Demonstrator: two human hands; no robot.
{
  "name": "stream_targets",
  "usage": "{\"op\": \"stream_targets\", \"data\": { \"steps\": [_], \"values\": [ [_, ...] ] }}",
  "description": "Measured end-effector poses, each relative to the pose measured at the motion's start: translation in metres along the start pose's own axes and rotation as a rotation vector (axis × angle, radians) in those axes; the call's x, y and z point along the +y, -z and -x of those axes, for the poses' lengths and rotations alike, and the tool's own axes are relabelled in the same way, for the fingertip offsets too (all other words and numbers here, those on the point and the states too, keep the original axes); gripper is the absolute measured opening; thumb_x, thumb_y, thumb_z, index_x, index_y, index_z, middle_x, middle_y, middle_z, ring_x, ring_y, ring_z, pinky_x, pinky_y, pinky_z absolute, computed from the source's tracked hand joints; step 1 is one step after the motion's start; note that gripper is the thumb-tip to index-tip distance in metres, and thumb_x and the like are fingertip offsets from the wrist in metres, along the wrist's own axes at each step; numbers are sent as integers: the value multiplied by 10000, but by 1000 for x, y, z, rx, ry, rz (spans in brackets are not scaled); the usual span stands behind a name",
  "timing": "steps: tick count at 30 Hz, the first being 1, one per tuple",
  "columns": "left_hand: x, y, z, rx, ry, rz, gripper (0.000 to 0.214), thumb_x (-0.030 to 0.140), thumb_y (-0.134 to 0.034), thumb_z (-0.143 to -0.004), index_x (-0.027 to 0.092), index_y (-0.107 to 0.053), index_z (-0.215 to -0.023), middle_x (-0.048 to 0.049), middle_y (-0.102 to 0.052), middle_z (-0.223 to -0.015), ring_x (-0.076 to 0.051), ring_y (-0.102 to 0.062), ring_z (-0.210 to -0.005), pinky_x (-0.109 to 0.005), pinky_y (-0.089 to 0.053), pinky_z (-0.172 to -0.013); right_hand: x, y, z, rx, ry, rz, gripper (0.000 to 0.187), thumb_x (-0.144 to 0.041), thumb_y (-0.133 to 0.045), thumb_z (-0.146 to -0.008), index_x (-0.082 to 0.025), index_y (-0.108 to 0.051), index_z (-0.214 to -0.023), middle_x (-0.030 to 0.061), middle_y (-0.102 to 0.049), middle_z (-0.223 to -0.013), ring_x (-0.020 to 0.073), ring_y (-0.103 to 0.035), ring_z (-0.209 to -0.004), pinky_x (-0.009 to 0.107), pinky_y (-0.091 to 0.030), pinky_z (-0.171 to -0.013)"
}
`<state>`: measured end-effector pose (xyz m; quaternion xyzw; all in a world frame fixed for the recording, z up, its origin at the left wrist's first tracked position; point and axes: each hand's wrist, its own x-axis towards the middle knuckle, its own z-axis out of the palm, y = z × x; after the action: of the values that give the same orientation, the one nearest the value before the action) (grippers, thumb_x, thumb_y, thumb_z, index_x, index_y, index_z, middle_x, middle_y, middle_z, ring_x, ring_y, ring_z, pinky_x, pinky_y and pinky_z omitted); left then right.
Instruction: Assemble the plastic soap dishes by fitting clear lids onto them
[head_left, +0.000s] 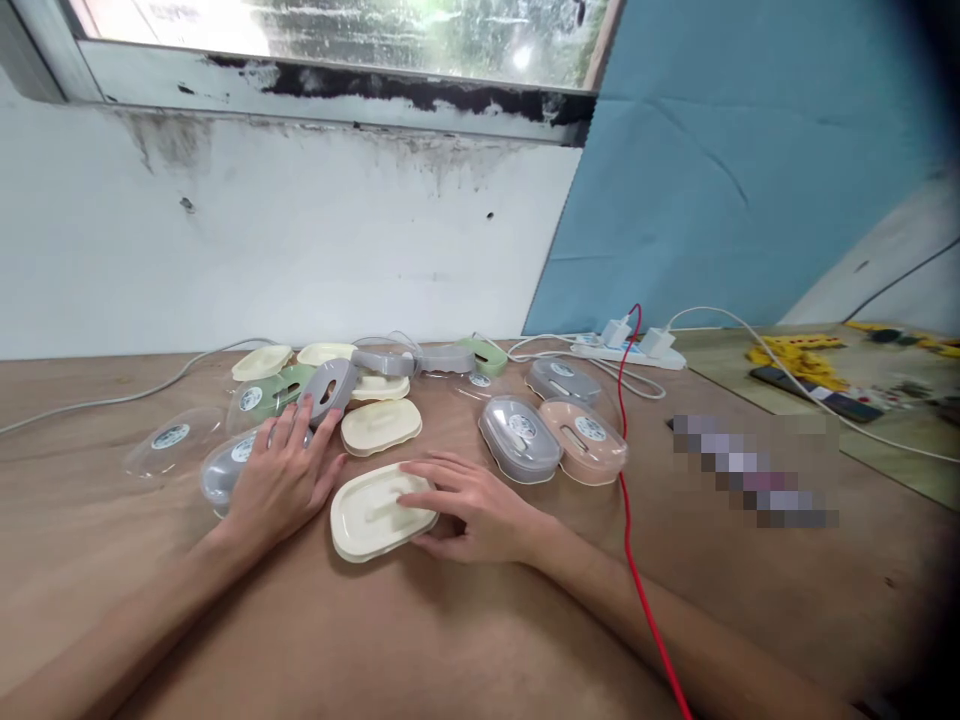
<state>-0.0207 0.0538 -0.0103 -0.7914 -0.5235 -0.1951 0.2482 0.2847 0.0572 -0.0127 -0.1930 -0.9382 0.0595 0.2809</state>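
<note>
My right hand (480, 505) grips the right end of a cream soap dish base (360, 515), thumb below and fingers over its top. The base is tilted slightly near the front of the table. My left hand (281, 475) lies palm down with fingers spread, partly covering a grey soap box with a clear lid (217, 475). Its fingertips touch or lie beside a grey slotted tray insert (330, 388); the exact contact is unclear. Another cream base (381, 427) lies just behind the one in my right hand. A green soap box part (270, 397) is behind my left hand.
A clear lid (172, 440) lies at the left. On the right are a grey soap box (520, 440) and a pink soap box (585, 440). A red cable (630, 540) crosses the wooden table beside my right forearm, from a white power strip (630, 350) by the wall.
</note>
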Motion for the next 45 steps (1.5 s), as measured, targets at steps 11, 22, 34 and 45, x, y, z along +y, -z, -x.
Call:
{"op": "stream_targets", "data": {
  "steps": [11,22,34,45],
  "values": [
    [-22,0,0,-100,39,-198,402,370,-453,-1057,125,-690,-1269,-229,-728,-1111,-441,-660,-1102,-572,-468,-950,-2,5,2,-72,-84,6,540,-444,-735,-938,-249,-614,-1427,152,-471,-1627,284,-504,-1461,492,-462,-1167],
    [-21,2,4,195,-104,16,245,253,-623,-1034,205,-675,-1269,-162,-714,-1342,-407,-651,-1293,-637,-452,-1144,4,3,6,-96,-117,-53,498,-408,-765,-916,-237,-628,-1363,190,-396,-1661,338,-510,-1457,509,-511,-1118],
    [8,13,21,99,-241,633,360,129,-513,-1072,200,-510,-1425,-183,-361,-1685,-293,-549,-1449,-343,-627,-1019,14,20,7,103,-163,-1,704,-756,-857,-624,-231,-538,-968,209,-603,-1388,361,-689,-1139,465,-583,-876],
    [11,15,22,-45,-401,666,307,180,-528,-1075,208,-565,-1378,-187,-379,-1639,-277,-628,-1306,-427,-612,-1042,10,20,8,103,-138,-106,995,-501,-847,-824,-289,-291,-1621,156,-526,-1554,319,-538,-1424,493,-488,-1150]
  ]
}}
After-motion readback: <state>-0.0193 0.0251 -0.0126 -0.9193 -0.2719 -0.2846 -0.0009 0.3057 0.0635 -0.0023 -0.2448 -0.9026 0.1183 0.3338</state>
